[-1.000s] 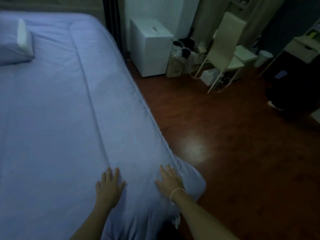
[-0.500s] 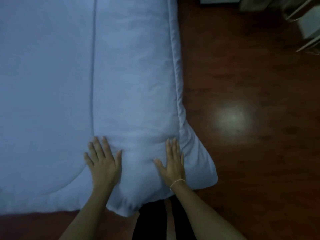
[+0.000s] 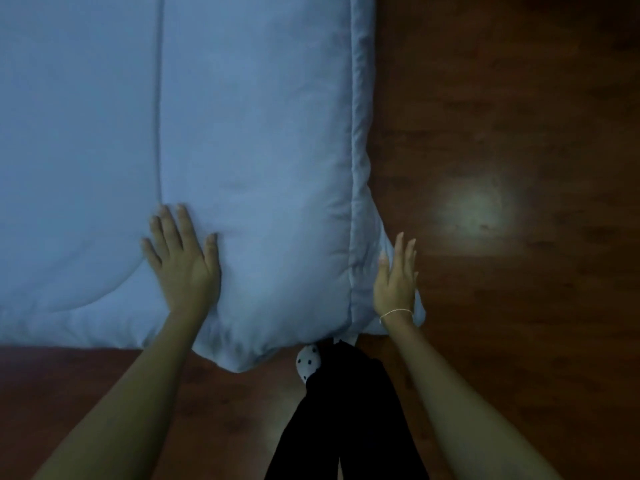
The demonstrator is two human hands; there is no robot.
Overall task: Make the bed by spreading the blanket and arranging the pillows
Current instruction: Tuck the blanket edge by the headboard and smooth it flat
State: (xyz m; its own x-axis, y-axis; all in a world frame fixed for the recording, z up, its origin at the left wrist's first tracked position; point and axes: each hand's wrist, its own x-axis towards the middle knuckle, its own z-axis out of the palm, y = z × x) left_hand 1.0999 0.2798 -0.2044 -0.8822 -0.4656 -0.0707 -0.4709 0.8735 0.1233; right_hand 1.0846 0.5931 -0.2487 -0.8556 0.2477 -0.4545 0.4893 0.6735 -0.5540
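Wooden floor (image 3: pixel 502 133), blue blanket (image 3: pixel 259 133): left hand (image 3: pixel 183 261) pressed flat, fingers spread; right hand (image 3: pixel 394 278) straight-fingered against corner beside it.

Blanket (image 3: pixel 242 133) pale blue; floor (image 3: pixel 502 116) red-brown wood; slipper (image 3: pixel 307 362) (maybe) white w/ black dots.

Both your bare forearms reach forward from the bottom of the view, roughly parallel and well apart. Your left hand (image 3: pixel 180 261) lies palm down with fingers straight and slightly spread, thumb angled out to the right, pressing flat. Your right hand (image 3: pixel 394 278) is turned more on edge, fingers straight and held close together, pointing forward, with a thin light band around the wrist. Neither hand curls into a grip. Your dark-clad legs show between the forearms.
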